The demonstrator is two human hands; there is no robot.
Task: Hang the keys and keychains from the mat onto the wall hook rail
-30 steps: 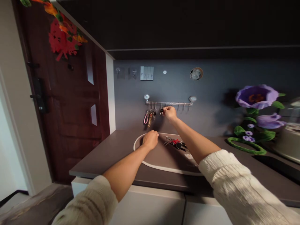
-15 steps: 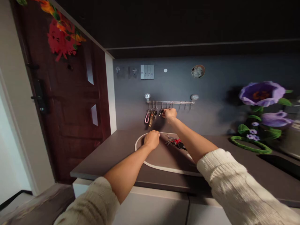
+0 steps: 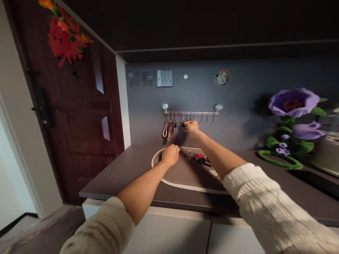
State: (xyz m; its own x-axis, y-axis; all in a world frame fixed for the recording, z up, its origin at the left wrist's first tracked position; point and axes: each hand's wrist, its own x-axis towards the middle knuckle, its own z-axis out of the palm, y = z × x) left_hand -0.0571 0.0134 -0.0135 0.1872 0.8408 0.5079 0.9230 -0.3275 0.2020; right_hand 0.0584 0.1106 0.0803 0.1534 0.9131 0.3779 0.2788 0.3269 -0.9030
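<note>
My right hand (image 3: 191, 127) is closed, its fingertips pinching a small bunch of keys (image 3: 183, 125) just under a hook of the clear rail (image 3: 196, 113) on the wall. Left of these hang other keys, among them a pink strap (image 3: 165, 131) and a brown-gold keychain (image 3: 170, 132). My left hand (image 3: 171, 155) is curled closed, low over the left part of a brown mat (image 3: 182, 185) with a pale rim; whatever its fingers may hold is hidden. Between my forearms, a pile of keys (image 3: 200, 157) with red and black parts lies on the mat.
Purple artificial flowers (image 3: 293, 102) with a green looped base stand on the counter (image 3: 113, 176) at right, near a black flat object (image 3: 315, 183). A dark cabinet (image 3: 201, 24) overhangs the counter. A dark red door (image 3: 76, 141) is at left.
The keys at my right fingertips have gone from tilted to hanging nearly straight below the rail. My left hand stays over the mat. The whole view has shifted slightly.
</note>
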